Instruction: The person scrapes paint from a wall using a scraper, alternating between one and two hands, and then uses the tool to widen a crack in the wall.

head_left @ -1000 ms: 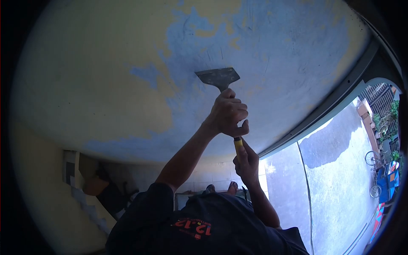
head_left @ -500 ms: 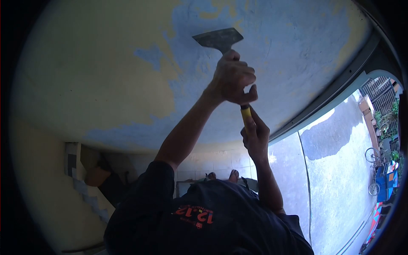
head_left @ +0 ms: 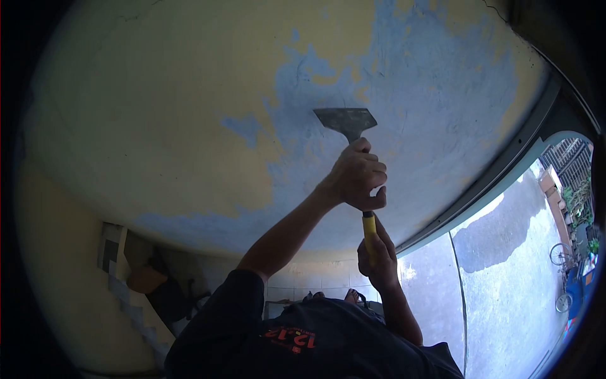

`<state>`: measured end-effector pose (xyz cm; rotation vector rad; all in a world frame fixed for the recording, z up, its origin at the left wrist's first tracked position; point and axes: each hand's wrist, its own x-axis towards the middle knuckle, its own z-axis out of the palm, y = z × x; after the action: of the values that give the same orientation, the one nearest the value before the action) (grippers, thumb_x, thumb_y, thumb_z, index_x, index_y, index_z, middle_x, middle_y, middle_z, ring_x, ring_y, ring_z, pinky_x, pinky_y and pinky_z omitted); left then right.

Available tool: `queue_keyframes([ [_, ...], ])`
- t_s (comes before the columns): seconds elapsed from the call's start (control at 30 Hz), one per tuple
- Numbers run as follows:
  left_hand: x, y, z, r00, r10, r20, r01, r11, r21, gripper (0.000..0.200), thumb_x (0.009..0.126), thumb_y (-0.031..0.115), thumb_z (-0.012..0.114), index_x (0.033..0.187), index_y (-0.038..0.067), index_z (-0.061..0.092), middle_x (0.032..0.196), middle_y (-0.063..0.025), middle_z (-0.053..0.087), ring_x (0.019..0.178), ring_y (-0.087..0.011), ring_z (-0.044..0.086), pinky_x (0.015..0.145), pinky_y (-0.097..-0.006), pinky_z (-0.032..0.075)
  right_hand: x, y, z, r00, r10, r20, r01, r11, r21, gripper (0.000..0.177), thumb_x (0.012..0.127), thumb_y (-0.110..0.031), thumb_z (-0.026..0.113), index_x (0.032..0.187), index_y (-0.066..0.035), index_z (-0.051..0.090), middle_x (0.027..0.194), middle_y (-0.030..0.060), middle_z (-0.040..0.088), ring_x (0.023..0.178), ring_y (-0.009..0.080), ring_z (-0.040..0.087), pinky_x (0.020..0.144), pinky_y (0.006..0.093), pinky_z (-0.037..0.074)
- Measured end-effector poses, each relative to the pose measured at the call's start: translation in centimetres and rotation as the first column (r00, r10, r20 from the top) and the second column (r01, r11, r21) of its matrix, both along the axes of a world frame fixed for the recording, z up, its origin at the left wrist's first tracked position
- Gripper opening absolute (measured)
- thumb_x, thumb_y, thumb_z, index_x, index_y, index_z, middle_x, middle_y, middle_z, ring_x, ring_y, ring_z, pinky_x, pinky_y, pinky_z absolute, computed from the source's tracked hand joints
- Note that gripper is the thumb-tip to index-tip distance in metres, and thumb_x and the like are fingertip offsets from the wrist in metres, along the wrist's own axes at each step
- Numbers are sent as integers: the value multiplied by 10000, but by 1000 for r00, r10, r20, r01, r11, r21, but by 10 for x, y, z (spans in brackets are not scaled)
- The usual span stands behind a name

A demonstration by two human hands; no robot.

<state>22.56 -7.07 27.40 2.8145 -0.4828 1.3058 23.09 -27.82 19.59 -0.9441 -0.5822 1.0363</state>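
Note:
A scraper [head_left: 346, 120] with a wide dark metal blade points up against a wall [head_left: 208, 82], where yellowish paint surrounds bare blue-grey patches. My left hand [head_left: 361, 177] is wrapped round its upper part, just below the blade. Lower down, my right hand [head_left: 379, 256] grips the yellow end of the handle [head_left: 369, 228], with fingers closed round it. The blade lies over a blue-grey area near the middle of the view.
A dark door or window frame [head_left: 486, 167] runs along the right. Beyond it are concrete ground [head_left: 499, 297], a bicycle [head_left: 560, 254] and plants [head_left: 577, 201]. At lower left stand stepped edging [head_left: 132, 303] and a brown object [head_left: 146, 278]. My feet show below.
The view has tilted upward, showing more of the upper wall. Both hands and the scraper now appear lower in view and slightly to the right, with the same grip.

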Motion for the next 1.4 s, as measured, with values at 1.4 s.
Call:
queue_keyframes([
  [1.4,10,2,8,997,24,78,-19,998,-61,212,581,299,574,463,143,493,477,4,458,438,-171,407,665,-369,353,9,5,11,939,-169,300,186,982,-27,566,1035,-335,417,1481,1,326,565,-34,421,439,23,362,412,194,311],
])
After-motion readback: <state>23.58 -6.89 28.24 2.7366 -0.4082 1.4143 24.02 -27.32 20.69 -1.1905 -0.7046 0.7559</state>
